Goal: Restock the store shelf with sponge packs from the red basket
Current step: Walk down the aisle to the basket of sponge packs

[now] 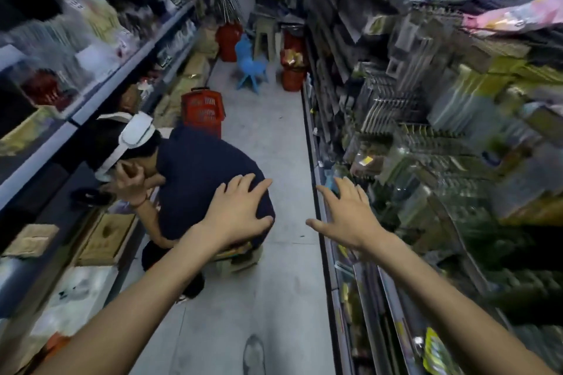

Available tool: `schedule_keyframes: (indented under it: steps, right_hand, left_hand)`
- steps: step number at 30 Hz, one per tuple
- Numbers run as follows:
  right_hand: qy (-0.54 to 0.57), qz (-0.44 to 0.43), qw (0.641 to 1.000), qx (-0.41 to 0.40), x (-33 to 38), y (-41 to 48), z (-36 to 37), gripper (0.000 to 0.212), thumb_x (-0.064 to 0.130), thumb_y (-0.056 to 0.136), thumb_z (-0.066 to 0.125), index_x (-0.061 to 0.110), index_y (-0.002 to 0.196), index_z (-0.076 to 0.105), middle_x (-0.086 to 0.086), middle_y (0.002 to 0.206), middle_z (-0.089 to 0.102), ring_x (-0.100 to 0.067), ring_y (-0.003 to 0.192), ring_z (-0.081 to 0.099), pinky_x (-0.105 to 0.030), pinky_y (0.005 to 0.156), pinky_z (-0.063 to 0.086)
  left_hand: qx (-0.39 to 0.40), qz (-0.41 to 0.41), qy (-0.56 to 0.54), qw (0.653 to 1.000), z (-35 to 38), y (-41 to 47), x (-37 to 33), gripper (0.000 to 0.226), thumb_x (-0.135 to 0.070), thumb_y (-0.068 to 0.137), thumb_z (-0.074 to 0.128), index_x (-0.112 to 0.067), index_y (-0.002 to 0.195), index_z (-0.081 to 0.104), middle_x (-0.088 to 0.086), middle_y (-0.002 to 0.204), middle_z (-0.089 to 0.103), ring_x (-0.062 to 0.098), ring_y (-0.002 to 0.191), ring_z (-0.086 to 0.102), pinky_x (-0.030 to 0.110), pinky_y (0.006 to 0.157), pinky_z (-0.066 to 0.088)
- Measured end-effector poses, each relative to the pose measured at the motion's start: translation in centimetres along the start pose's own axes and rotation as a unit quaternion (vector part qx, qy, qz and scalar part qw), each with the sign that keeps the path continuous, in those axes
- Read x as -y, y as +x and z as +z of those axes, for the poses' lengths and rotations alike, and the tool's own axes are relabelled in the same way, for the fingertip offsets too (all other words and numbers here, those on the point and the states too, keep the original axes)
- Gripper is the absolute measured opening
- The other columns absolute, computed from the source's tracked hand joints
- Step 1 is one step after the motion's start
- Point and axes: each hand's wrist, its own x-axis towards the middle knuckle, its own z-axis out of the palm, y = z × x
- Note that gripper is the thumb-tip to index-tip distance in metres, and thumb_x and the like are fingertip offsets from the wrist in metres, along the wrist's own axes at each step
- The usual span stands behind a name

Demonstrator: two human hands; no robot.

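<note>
Hands outstretched, fingers spread, empty: left hand (236, 213) and right hand (347, 216) above aisle floor (274, 283).

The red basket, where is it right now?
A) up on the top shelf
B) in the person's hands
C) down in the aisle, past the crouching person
C: the red basket stands low in the aisle beyond the crouching person, while the left hand and the right hand are spread open and hold nothing.
</note>
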Motion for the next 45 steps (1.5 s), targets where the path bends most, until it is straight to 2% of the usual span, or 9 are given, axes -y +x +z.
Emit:
schedule_keyframes:
  steps: [7,15,19,26,32,37,42,45]
  right_hand:
    - [-0.007,0.023,1.0,-0.02,-3.8,18.0,-5.7,0.088,0.074,0.092,0.046,0.029,0.162,0.017,-0.013,0.171,0.005,-0.033,0.159,-0.001,-0.049,0.128,0.002]
    - [0.016,0.03,0.999,-0.034,-11.3,39.6,-7.9,0.09,0.074,0.092,0.046,0.027,0.163,0.016,-0.016,0.171,0.005,-0.033,0.159,-0.001,-0.05,0.128,0.002]
    - [0.031,0.016,0.999,-0.039,-15.2,50.4,-10.1,0.088,0.07,0.094,0.047,0.026,0.163,0.015,-0.016,0.171,0.004,-0.034,0.158,-0.001,-0.05,0.128,0.004]
    - [0.066,-0.003,0.997,-0.05,-19.3,69.3,-13.7,0.081,0.063,0.095,0.054,0.022,0.16,0.027,-0.018,0.167,0.017,-0.033,0.157,0.011,-0.044,0.126,0.01]
    - [0.072,-0.044,0.995,-0.06,-19.3,86.5,-15.8,0.078,0.061,0.094,0.056,0.022,0.157,0.033,-0.02,0.164,0.022,-0.034,0.155,0.013,-0.045,0.125,0.012]
    - [0.042,-0.064,0.996,-0.052,-19.9,102.9,-17.4,0.079,0.064,0.093,0.054,0.023,0.158,0.03,-0.017,0.165,0.017,-0.034,0.155,0.012,-0.047,0.126,0.011]
    - [0.006,-0.065,0.998,0.006,-20.4,118.5,-20.4,0.083,0.066,0.095,0.05,0.025,0.161,0.021,-0.018,0.169,0.005,-0.036,0.157,0.001,-0.049,0.126,0.004]
    - [0.009,-0.058,0.998,0.007,-21.1,125.9,-22.2,0.084,0.068,0.094,0.048,0.026,0.162,0.02,-0.017,0.169,0.005,-0.036,0.158,0.0,-0.05,0.126,0.005]
  left_hand:
    - [0.002,0.011,-0.012,1.0,-5.6,19.0,5.5,0.085,-0.061,0.093,0.054,-0.033,0.163,0.015,0.01,0.168,0.021,0.03,0.155,0.018,0.052,0.124,0.023]
    - [-0.005,0.025,0.004,1.0,-6.3,42.5,8.6,0.084,-0.06,0.093,0.054,-0.034,0.162,0.016,0.01,0.168,0.023,0.03,0.153,0.025,0.046,0.12,0.028]
    - [0.009,0.009,0.011,1.0,-7.1,54.2,10.2,0.084,-0.062,0.092,0.055,-0.036,0.162,0.016,0.008,0.168,0.023,0.029,0.153,0.026,0.044,0.118,0.029]
    - [0.015,-0.033,0.004,0.999,-10.1,70.8,14.3,0.086,-0.063,0.091,0.056,-0.035,0.162,0.018,0.009,0.167,0.025,0.03,0.152,0.027,0.046,0.12,0.032]
    - [-0.014,-0.066,-0.015,0.998,-11.5,84.3,21.5,0.084,-0.064,0.089,0.056,-0.035,0.161,0.023,0.009,0.166,0.028,0.029,0.151,0.028,0.044,0.12,0.029]
    - [-0.021,-0.071,-0.018,0.997,-12.5,98.1,29.0,0.084,-0.066,0.088,0.053,-0.035,0.161,0.023,0.011,0.165,0.028,0.03,0.152,0.028,0.049,0.12,0.031]
    - [-0.018,-0.083,-0.025,0.996,-14.6,111.4,36.6,0.087,-0.071,0.083,0.043,-0.034,0.16,0.026,0.009,0.163,0.033,0.03,0.149,0.034,0.048,0.118,0.035]
    - [-0.007,-0.08,-0.022,0.997,-16.3,118.7,40.1,0.089,-0.072,0.081,0.04,-0.033,0.16,0.027,0.01,0.163,0.034,0.03,0.148,0.035,0.049,0.117,0.037]
